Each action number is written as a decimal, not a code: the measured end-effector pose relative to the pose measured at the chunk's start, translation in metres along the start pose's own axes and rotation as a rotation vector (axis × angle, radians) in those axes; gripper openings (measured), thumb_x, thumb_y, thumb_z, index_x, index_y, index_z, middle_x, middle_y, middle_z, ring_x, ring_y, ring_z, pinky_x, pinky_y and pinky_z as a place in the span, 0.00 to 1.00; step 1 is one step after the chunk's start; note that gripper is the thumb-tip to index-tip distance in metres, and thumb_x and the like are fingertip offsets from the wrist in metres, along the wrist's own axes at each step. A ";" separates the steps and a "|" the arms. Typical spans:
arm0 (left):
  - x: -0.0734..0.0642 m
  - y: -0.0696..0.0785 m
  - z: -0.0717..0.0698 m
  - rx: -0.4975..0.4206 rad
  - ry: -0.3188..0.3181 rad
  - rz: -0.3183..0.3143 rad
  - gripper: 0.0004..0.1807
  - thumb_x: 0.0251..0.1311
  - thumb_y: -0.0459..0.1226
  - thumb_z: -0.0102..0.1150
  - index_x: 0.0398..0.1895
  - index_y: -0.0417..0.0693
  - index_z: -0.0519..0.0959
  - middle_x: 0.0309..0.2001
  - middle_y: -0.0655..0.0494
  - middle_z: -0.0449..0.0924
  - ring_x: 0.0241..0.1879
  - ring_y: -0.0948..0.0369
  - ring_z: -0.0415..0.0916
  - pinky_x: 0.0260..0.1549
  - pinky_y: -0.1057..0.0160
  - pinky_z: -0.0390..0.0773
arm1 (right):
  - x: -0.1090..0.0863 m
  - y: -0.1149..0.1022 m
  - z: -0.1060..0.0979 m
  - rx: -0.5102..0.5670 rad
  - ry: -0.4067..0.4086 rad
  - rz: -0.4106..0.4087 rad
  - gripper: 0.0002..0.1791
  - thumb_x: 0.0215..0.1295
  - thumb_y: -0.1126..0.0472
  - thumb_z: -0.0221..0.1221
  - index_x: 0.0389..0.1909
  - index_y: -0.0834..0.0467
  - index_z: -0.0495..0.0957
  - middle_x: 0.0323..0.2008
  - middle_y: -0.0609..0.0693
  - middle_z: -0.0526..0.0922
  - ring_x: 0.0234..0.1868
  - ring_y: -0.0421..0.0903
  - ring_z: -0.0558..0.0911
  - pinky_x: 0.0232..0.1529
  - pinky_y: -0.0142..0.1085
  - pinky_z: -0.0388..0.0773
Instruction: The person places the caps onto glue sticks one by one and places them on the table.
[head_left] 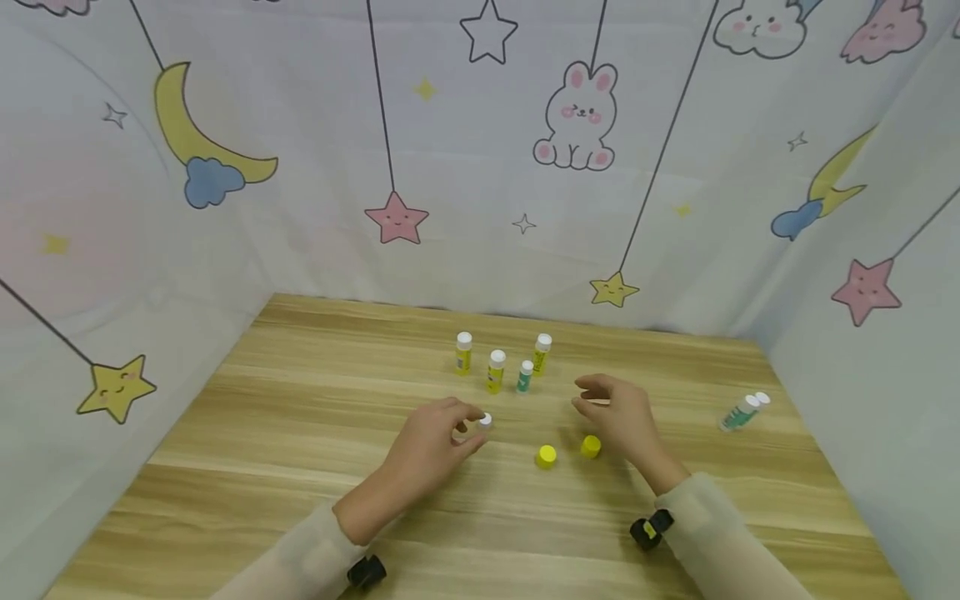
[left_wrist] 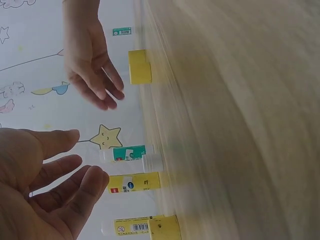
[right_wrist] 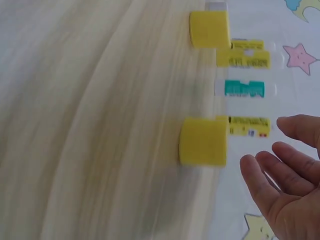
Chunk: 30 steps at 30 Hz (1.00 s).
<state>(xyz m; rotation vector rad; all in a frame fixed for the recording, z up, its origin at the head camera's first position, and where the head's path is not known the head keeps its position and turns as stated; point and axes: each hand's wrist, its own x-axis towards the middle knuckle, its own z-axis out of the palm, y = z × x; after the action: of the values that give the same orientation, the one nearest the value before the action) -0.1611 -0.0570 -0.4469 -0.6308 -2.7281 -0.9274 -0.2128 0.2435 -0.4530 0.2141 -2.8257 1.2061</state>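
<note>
My left hand (head_left: pixel 429 440) hovers over the table beside a small white cap (head_left: pixel 486 422), thumb and fingers apart around or just above it. The left wrist view shows nothing between those fingers, and the white cap (left_wrist: pixel 153 162) standing clear of them. My right hand (head_left: pixel 621 418) is held in the air, fingers loosely bent and empty, above and behind a yellow cap (head_left: pixel 591 447). A second yellow cap (head_left: pixel 546 457) stands between the hands. Beyond them, upright glue sticks with white tops form a group: several yellow ones (head_left: pixel 496 373) and a smaller green one (head_left: pixel 524 378).
Two green-labelled glue sticks (head_left: pixel 740 413) are close together at the table's right side. A white cloth (head_left: pixel 480 267) printed with stars, moons and a rabbit hangs behind and along both sides of the wooden table (head_left: pixel 300 400).
</note>
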 end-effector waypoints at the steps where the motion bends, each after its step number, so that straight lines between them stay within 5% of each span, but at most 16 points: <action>1: 0.000 0.000 0.000 0.002 0.001 0.000 0.14 0.61 0.43 0.72 0.48 0.50 0.87 0.43 0.56 0.86 0.37 0.61 0.83 0.31 0.69 0.80 | 0.003 -0.002 0.004 0.007 -0.012 0.001 0.20 0.68 0.59 0.66 0.59 0.60 0.81 0.56 0.57 0.84 0.52 0.54 0.85 0.50 0.47 0.85; 12: -0.008 0.003 -0.002 -0.032 0.007 0.012 0.14 0.59 0.43 0.73 0.47 0.50 0.87 0.44 0.58 0.86 0.36 0.63 0.81 0.30 0.71 0.79 | 0.036 -0.017 0.043 0.112 -0.099 0.083 0.21 0.67 0.61 0.67 0.59 0.62 0.80 0.56 0.57 0.84 0.53 0.53 0.85 0.50 0.44 0.84; 30: -0.009 0.002 -0.004 -0.032 0.018 -0.004 0.15 0.59 0.43 0.74 0.47 0.50 0.87 0.44 0.60 0.86 0.36 0.63 0.81 0.30 0.70 0.79 | 0.050 -0.034 0.065 0.065 -0.036 0.091 0.18 0.64 0.60 0.70 0.53 0.61 0.82 0.47 0.54 0.88 0.49 0.52 0.86 0.52 0.48 0.82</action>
<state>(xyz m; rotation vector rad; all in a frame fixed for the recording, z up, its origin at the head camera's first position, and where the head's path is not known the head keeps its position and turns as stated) -0.1522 -0.0609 -0.4456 -0.6202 -2.7043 -0.9749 -0.2569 0.1677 -0.4680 0.1128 -2.8586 1.3258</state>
